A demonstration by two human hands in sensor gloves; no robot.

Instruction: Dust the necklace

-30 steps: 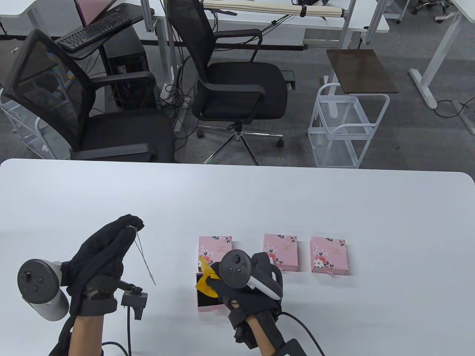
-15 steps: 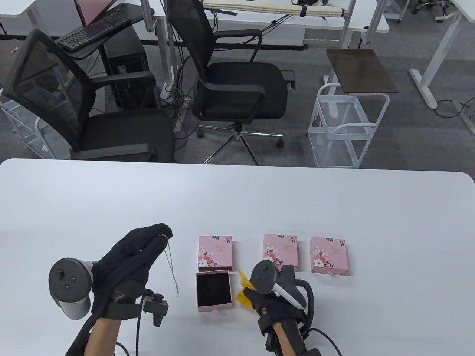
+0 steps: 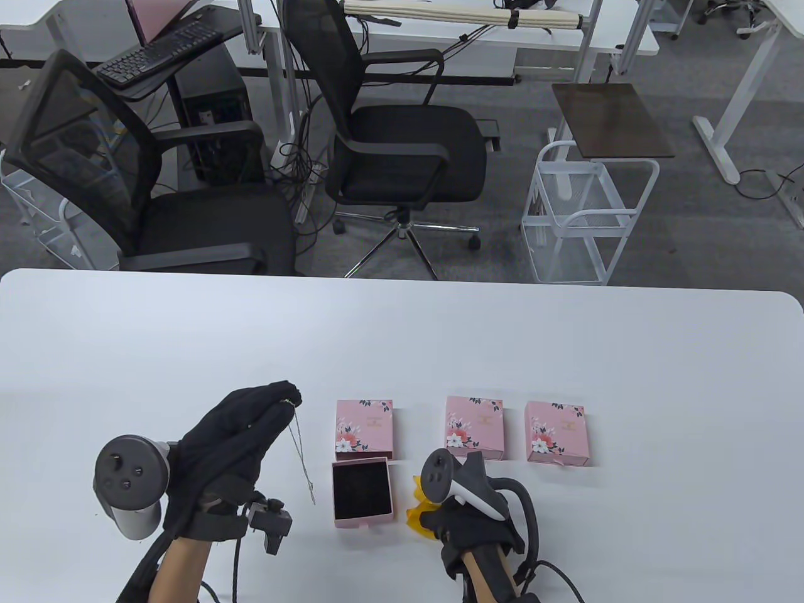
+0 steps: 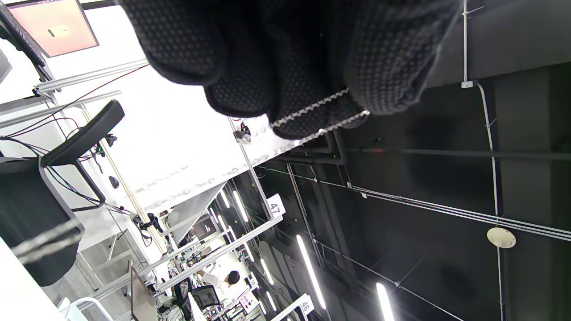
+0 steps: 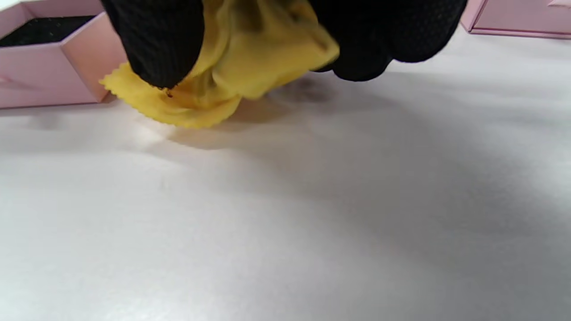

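My left hand (image 3: 286, 397) pinches a thin silver necklace (image 3: 301, 453) at its top, raised above the table; the chain hangs down to the left of the open pink box (image 3: 363, 492). In the left wrist view the chain (image 4: 312, 108) crosses my gloved fingertips (image 4: 285, 67). My right hand (image 3: 433, 518) holds a yellow cloth (image 3: 418, 509) low on the table, just right of the open box. In the right wrist view the cloth (image 5: 214, 84) is bunched between my fingers (image 5: 156, 40) and touches the white table.
The open box's lid (image 3: 365, 428) lies just behind it. Two closed pink floral boxes (image 3: 475, 428) (image 3: 557, 433) stand in a row to the right. Office chairs (image 3: 402, 144) and a white wire cart (image 3: 581, 220) stand beyond the table's far edge.
My right hand carried the yellow cloth from over the open box to the table at its right and lowered it. My left hand moved right with the necklace, toward the box.
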